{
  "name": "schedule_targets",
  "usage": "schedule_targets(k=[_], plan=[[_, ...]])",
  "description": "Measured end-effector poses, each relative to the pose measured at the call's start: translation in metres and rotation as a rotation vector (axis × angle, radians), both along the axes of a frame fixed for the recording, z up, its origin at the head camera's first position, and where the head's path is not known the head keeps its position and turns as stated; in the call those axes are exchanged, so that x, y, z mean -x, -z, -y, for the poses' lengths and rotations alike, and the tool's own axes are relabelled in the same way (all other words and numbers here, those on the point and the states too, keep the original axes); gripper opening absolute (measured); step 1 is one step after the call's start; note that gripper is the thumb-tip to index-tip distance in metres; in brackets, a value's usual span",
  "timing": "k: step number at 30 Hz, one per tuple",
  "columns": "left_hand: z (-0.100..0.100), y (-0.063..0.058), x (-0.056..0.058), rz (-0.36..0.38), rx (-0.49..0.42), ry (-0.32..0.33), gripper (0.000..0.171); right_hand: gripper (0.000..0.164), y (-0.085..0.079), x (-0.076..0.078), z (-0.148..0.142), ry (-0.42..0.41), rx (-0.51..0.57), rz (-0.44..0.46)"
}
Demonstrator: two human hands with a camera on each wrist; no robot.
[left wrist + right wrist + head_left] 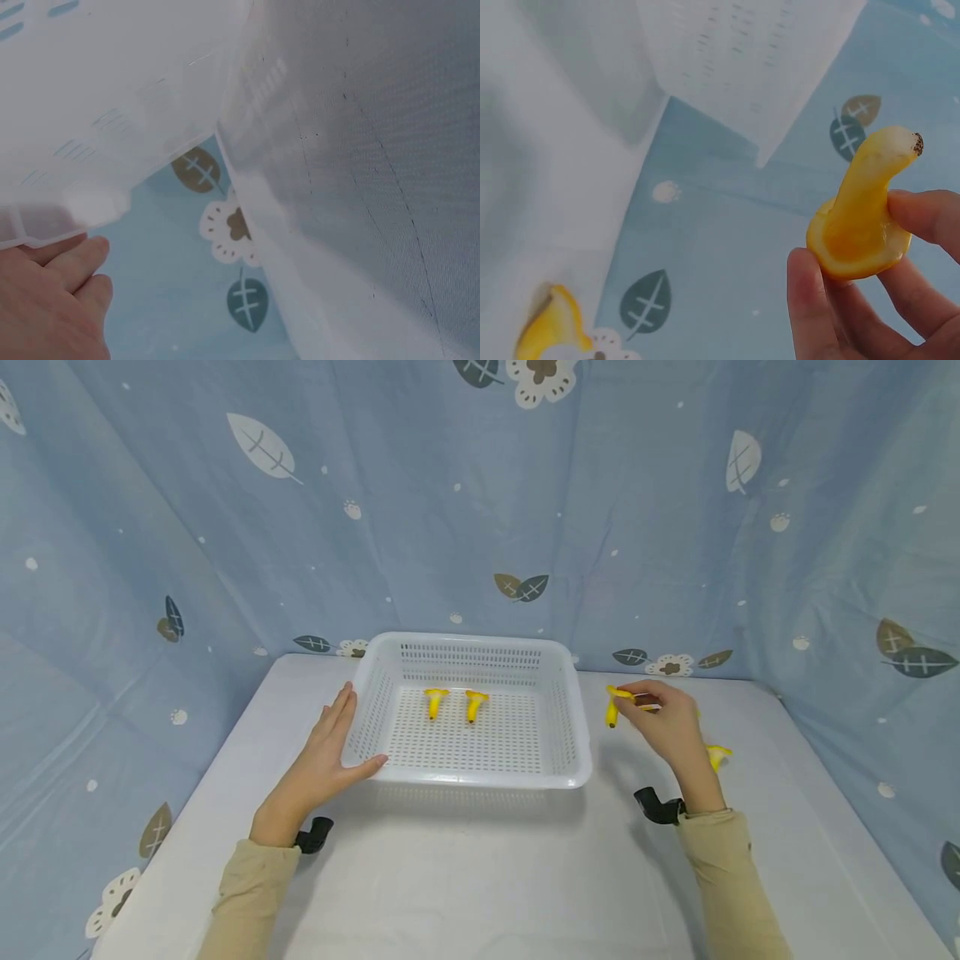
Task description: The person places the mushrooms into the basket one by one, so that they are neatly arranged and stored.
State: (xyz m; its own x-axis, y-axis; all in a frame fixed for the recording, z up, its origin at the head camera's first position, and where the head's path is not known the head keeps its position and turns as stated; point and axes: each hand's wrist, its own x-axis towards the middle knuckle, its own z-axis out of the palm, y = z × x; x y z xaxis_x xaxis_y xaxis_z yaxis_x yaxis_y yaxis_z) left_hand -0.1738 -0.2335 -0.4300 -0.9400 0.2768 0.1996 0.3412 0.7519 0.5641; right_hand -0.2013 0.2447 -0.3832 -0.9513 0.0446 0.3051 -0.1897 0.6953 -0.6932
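A white plastic basket (472,778) with slotted walls stands on the table. On its floor lie two yellow trumpet-shaped mushrooms, one on the left (435,702) and one nearer the middle (474,706). My left hand (318,768) rests at the basket's left front corner, fingers straight along the side and thumb on the front rim. To the right of the basket, my right hand (663,718) pinches another yellow mushroom (862,214) by its cap between thumb and fingers. Its dark-tipped stem points down in the head view and upward in the right wrist view.
Beyond my right wrist another yellow mushroom (717,756) lies on the white tabletop (480,877), partly hidden by the hand. A blue patterned curtain (420,527) hangs behind the table and at both sides. Black wrist mounts (657,807) stick out from both wrists.
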Motion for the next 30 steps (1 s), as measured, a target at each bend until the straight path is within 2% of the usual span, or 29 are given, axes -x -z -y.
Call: schedule_targets(k=[12, 19, 30], plan=[[0.0, -0.001, 0.0, -0.016, -0.002, 0.012, 0.107, 0.026, -0.027, 0.011, 0.017, -0.08, -0.065, 0.033], [0.001, 0.001, 0.002, -0.018, -0.004, 0.016, 0.107, 0.029, -0.047, 0.014, 0.024, -0.156, -0.053, 0.133], [0.002, 0.003, 0.002, -0.022, -0.009, 0.016, 0.107, 0.027, -0.066, 0.03, 0.05, -0.222, -0.061, 0.186]])
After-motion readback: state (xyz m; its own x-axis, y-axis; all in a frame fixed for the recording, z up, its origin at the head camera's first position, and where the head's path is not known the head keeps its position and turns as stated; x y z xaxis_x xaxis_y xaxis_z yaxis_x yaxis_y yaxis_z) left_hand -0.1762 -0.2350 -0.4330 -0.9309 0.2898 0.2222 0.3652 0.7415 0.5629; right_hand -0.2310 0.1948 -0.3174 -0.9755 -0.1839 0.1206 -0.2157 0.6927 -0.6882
